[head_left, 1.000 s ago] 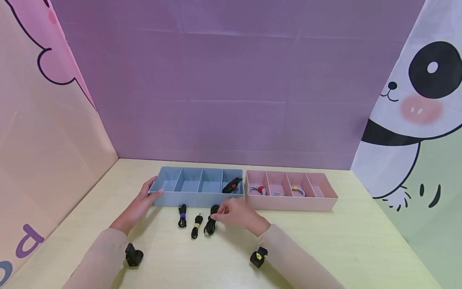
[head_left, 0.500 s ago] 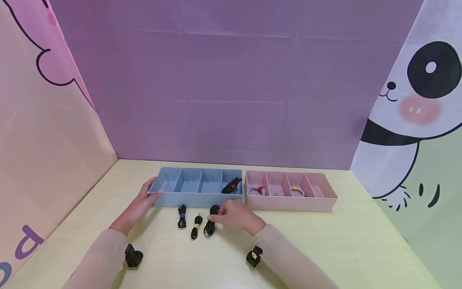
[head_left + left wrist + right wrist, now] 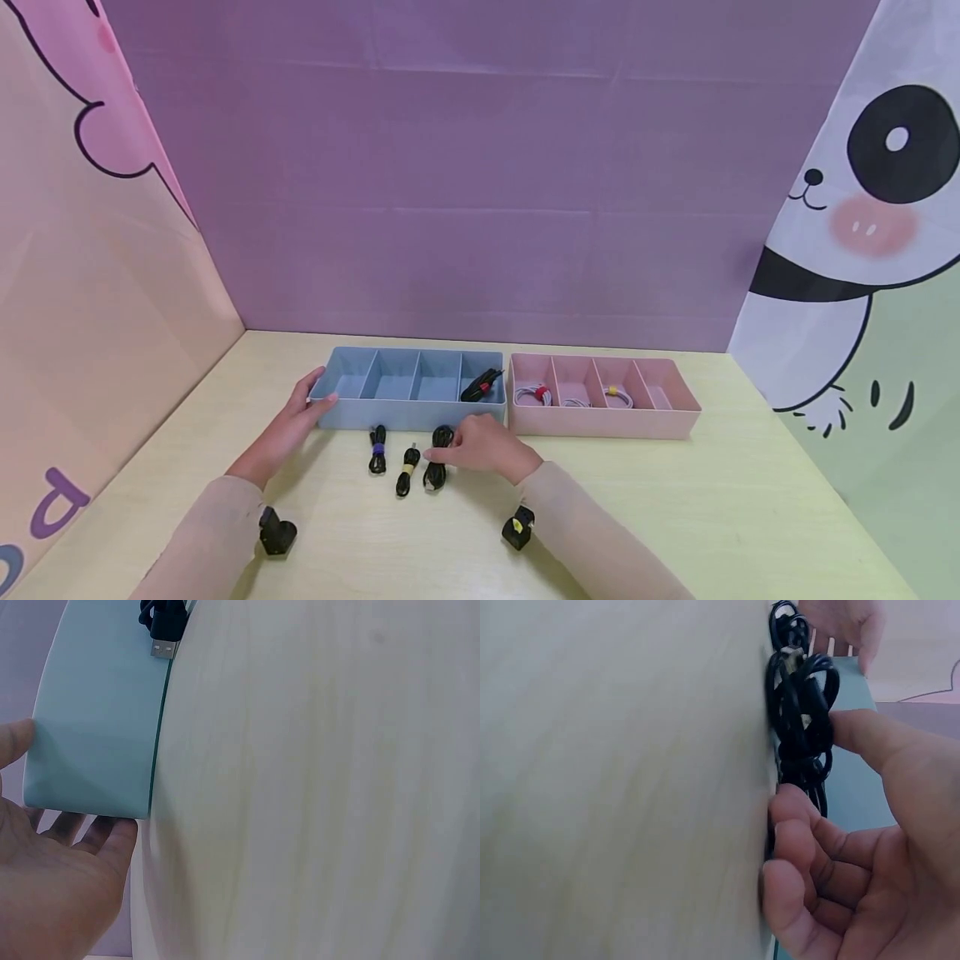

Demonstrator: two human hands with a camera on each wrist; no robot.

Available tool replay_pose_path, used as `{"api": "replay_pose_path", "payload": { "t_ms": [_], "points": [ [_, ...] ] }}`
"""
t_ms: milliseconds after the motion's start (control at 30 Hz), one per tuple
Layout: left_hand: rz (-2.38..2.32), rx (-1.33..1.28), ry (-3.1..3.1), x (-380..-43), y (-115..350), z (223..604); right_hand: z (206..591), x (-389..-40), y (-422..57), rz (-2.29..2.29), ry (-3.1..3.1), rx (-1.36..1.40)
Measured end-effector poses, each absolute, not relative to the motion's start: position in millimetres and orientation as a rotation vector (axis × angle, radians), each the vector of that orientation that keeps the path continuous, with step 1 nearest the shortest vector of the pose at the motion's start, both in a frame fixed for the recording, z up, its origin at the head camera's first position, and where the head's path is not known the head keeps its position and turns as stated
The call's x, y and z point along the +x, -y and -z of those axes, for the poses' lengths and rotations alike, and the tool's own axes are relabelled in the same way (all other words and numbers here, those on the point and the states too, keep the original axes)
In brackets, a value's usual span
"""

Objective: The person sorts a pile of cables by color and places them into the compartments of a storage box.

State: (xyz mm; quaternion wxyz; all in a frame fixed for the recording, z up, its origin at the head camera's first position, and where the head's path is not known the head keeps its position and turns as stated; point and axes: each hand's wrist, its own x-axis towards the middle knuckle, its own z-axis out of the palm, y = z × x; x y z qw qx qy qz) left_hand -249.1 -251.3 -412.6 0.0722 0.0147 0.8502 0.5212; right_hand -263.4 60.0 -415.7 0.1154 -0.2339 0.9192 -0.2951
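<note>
A blue divided box stands on the table, and my left hand grips its left end. In the left wrist view the thumb rests at the rim and the fingers bend around the end wall. Before the box lie three coiled black cables: one with a purple tie, one with a yellow tie, and a thicker bundle at the right. My right hand is at this thicker bundle, its thumb across it and fingers curled beside it. In the right wrist view the bundle sits between thumb and forefinger.
Another black cable with a red tie lies in the blue box's rightmost compartment. To the right stands a pink divided box holding several pale coiled cables, one with a red tie and one with a yellow tie. A purple backdrop rises behind the table.
My right hand has shifted slightly left, its thumb reaching farther across the thicker black cable bundle. The cables, both boxes and my left hand stay where they were.
</note>
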Motion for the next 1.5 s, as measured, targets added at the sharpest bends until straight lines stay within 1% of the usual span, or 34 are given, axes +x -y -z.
{"api": "replay_pose_path", "payload": {
  "t_ms": [333, 767, 1500],
  "points": [
    [-1.566, 0.047, -2.55, -251.1, 252.6, 415.3, 419.5, -268.4, -61.5, 0.894, -2.651, -0.667],
    [-1.565, 0.042, -2.553, -252.3, 252.1, 415.2, 419.0, -270.2, -67.1, 1.07, -2.576, -0.639],
    [-1.595, 0.059, -2.537, -253.3, 253.8, 416.8, 417.6, -271.0, -72.3, 1.189, -2.544, -0.743]
  ]
}}
